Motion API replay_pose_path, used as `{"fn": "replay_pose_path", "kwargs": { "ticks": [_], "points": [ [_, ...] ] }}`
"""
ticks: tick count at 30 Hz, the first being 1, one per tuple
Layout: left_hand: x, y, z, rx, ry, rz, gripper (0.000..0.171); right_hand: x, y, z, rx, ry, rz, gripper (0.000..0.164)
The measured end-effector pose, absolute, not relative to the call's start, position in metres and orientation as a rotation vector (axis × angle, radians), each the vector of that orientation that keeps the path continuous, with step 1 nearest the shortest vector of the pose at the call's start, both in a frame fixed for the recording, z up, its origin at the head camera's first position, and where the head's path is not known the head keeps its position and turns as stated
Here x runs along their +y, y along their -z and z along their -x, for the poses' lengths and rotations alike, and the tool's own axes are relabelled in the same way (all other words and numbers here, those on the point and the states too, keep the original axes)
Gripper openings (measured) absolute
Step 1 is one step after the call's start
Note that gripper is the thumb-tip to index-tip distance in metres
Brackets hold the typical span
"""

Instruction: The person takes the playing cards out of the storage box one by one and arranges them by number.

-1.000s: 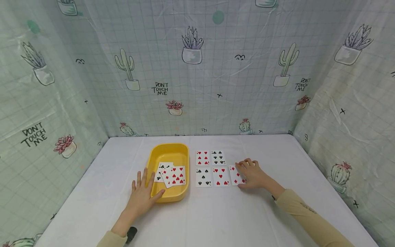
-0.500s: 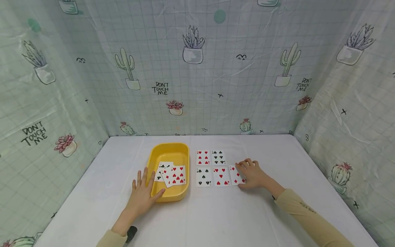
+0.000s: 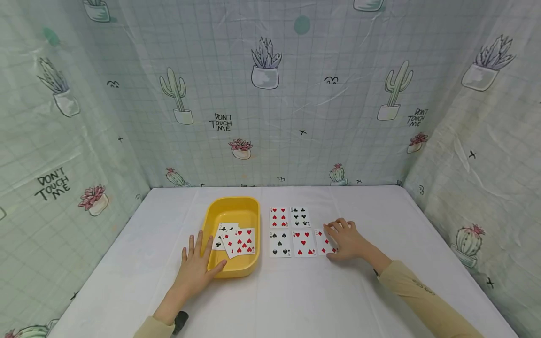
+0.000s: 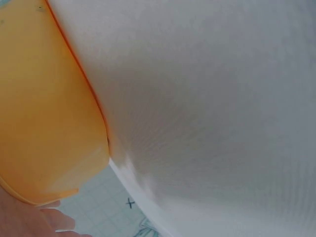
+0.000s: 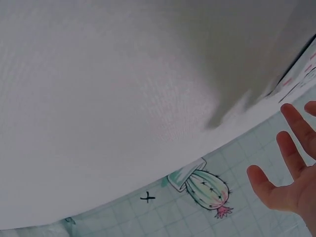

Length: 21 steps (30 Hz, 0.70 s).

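Observation:
My left hand (image 3: 195,265) lies with spread, straight fingers over the near left rim of a yellow tray (image 3: 236,270). In the left wrist view, the tray's outer wall (image 4: 49,113) shows beside my fingertips. Several playing cards overlap inside, a seven of hearts (image 3: 245,241) on top. At the right end of the front row, my right hand (image 3: 347,240) spans a diamonds playing card (image 3: 323,241), index finger at its far edge and thumb at its near edge. The hand covers the card's right side. In the right wrist view, the other fingers (image 5: 291,148) are loosely bent above the table.
Left of that card lie a five of hearts (image 3: 304,243) and a five of spades (image 3: 280,244). Behind them lie a six of hearts (image 3: 279,217) and a six of clubs (image 3: 300,217). A white cloth covers the table (image 3: 296,300); cactus-print curtains (image 3: 296,108) enclose its back and sides.

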<state>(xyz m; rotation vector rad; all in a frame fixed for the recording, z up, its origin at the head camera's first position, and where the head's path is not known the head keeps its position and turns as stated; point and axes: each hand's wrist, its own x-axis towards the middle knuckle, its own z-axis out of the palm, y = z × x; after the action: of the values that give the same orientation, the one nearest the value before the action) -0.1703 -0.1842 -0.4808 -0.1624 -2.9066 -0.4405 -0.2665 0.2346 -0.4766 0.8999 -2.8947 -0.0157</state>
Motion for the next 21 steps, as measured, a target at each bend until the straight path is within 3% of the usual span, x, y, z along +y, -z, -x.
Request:
{"fn": "replay_pose_path", "kwargs": {
  "ticks": [21],
  "points": [
    [-0.184,0.479,0.172,-2.929,0.437,0.161,0.083,0.193,0.449,0.274,-2.763,-0.046,-1.003,0.075]
  ]
}}
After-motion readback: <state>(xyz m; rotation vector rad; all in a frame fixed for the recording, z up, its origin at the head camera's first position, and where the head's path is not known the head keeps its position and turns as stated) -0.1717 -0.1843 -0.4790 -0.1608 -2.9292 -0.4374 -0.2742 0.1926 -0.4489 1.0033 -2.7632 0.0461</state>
